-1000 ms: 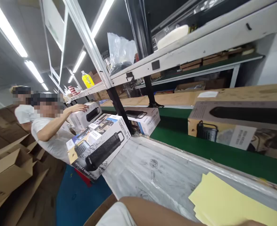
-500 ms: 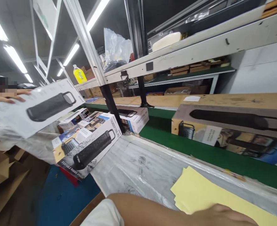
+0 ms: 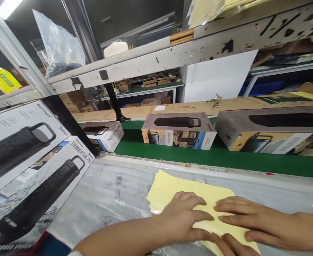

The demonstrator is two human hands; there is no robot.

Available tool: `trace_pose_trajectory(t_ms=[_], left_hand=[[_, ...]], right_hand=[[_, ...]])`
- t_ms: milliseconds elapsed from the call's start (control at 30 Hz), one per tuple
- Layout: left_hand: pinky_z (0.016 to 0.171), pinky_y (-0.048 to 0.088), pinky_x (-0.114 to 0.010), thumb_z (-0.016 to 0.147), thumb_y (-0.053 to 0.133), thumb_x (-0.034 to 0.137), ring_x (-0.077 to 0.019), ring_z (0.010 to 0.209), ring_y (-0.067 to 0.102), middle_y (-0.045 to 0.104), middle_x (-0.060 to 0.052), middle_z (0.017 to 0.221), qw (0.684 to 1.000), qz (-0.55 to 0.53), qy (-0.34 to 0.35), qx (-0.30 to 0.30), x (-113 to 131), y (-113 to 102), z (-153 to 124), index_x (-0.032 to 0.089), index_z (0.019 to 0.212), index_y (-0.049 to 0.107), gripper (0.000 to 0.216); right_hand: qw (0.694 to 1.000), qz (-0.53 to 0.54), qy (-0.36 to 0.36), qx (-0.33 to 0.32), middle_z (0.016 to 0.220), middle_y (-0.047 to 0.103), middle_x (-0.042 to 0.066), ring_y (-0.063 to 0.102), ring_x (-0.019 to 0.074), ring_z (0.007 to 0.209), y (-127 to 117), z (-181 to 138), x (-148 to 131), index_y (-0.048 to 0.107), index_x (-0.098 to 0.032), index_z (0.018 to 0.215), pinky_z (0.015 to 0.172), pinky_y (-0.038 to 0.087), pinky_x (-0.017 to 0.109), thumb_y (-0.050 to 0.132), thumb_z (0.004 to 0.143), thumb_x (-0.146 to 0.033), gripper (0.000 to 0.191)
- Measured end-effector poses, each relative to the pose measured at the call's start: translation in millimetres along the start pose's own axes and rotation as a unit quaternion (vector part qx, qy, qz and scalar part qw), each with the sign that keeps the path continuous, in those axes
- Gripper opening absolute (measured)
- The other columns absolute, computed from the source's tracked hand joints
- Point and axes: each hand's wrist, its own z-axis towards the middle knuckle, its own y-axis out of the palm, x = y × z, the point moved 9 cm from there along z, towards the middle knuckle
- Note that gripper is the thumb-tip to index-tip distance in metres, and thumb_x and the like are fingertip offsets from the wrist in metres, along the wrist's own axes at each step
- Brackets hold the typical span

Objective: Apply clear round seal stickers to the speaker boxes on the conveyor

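My left hand (image 3: 184, 217) rests on a stack of yellow sheets (image 3: 169, 185), its fingers apart and slightly bent. From the right edge reaches my right hand (image 3: 260, 218), with its fingers stretched out flat over the same sheets. More fingertips (image 3: 237, 246) show at the bottom edge between the two; I cannot tell whose they are. The sheets lie a little fanned on a bench top (image 3: 92, 193) under clear plastic film.
On a green conveyor belt (image 3: 132, 144) behind the bench stand speaker boxes (image 3: 177, 133). Large speaker boxes (image 3: 49, 185) lean at the left. A white shelf beam (image 3: 140, 64) crosses above, carrying a plastic bag (image 3: 61, 44). A dark post (image 3: 72, 124) stands at the left.
The view has swung right, and the co-worker at the left is out of frame. My right hand now shows on the yellow sheets. The speaker boxes at left appear much nearer.
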Motion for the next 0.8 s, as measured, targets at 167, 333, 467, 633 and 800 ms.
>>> trace_pose_trajectory(t_ms=[167, 333, 467, 633, 800], left_hand=[[0.113, 0.042, -0.039, 0.09, 0.066, 0.064, -0.0248, 0.132, 0.053, 0.06, -0.007, 0.144, 1.0, -0.001, 0.006, -0.002, -1, 3, 0, 0.026, 0.131, 0.069, 0.057], [0.113, 0.043, -0.038, 0.091, 0.064, 0.064, -0.025, 0.132, 0.053, 0.061, -0.008, 0.142, 1.0, -0.005, 0.002, -0.002, -2, 1, -1, 0.026, 0.13, 0.07, 0.055], [0.113, 0.044, -0.041, 0.09, 0.066, 0.062, -0.0269, 0.131, 0.055, 0.063, -0.01, 0.139, 1.0, -0.02, -0.004, -0.003, -2, -2, 1, 0.025, 0.129, 0.071, 0.054], [0.113, 0.044, -0.044, 0.091, 0.067, 0.057, -0.028, 0.132, 0.055, 0.063, -0.011, 0.139, 0.999, -0.032, -0.005, -0.02, 1, -2, 3, 0.023, 0.127, 0.072, 0.05], [0.113, 0.045, -0.047, 0.094, 0.066, 0.052, -0.0283, 0.132, 0.054, 0.062, -0.012, 0.14, 1.0, -0.024, 0.002, -0.017, 3, -4, 7, 0.024, 0.126, 0.071, 0.043]], right_hand=[[0.98, 0.089, -0.108, -0.141, 0.129, 0.071, -0.005, 0.069, 0.0331, 0.115, -1, 16, 68, 0.046, -0.057, 0.148, 0.083, 0.066, 0.048, 0.042, 0.085, -0.004, 0.082], [0.964, 0.113, -0.153, -0.186, 0.13, 0.071, -0.005, 0.066, 0.028, 0.123, 1, 36, 45, 0.028, -0.048, 0.16, 0.092, 0.064, 0.045, 0.036, 0.084, 0.005, 0.093], [0.999, -0.008, -0.044, -0.022, 0.129, 0.068, 0.001, 0.065, 0.0356, 0.119, -12, 75, 8, 0.042, -0.051, 0.152, 0.089, 0.061, 0.053, 0.054, 0.094, -0.017, 0.069], [0.996, -0.07, 0.062, 0.011, 0.131, 0.065, 0.008, 0.063, 0.0352, 0.117, -3, 56, -47, 0.049, -0.042, 0.15, 0.093, 0.054, 0.053, 0.062, 0.094, -0.033, 0.058], [0.987, -0.09, 0.132, -0.02, 0.123, 0.068, 0.01, 0.065, 0.0284, 0.111, -8, 5, -74, 0.047, -0.034, 0.149, 0.098, 0.05, 0.047, 0.056, 0.097, -0.02, 0.055]])
